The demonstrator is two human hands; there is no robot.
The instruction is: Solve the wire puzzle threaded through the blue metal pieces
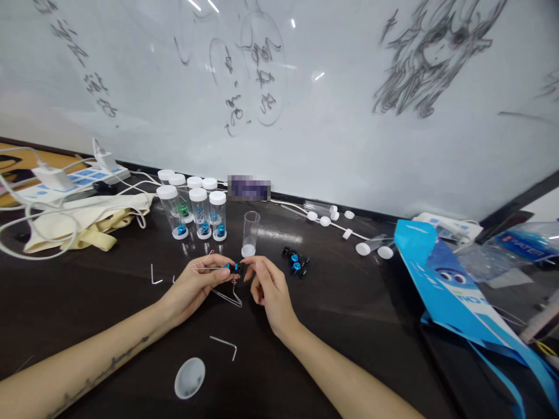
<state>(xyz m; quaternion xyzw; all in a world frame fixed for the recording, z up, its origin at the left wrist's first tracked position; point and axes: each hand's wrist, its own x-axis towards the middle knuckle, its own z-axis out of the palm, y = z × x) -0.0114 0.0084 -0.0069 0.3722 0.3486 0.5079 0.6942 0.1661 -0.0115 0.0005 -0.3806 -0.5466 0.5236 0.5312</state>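
Note:
My left hand (198, 285) pinches a thin metal hex key (205, 266) that runs sideways toward a small blue and black part (232, 267). My right hand (267, 284) meets it from the right, thumb and forefinger closed on the black end of that part. Both hands hover just above the dark table (358, 314). Right behind the fingertips stands an open clear vial (250, 234) without a cap. A small pile of several blue and black parts (296, 262) lies to the right of my right hand.
Several capped vials (197, 209) holding blue or green parts stand behind my left hand. Loose hex keys (225, 343) and a white cap (190, 377) lie near my forearms. Spare caps (371, 249), a cream cloth bag (87, 224), a power strip (82, 179) and blue packaging (454, 291) ring the area.

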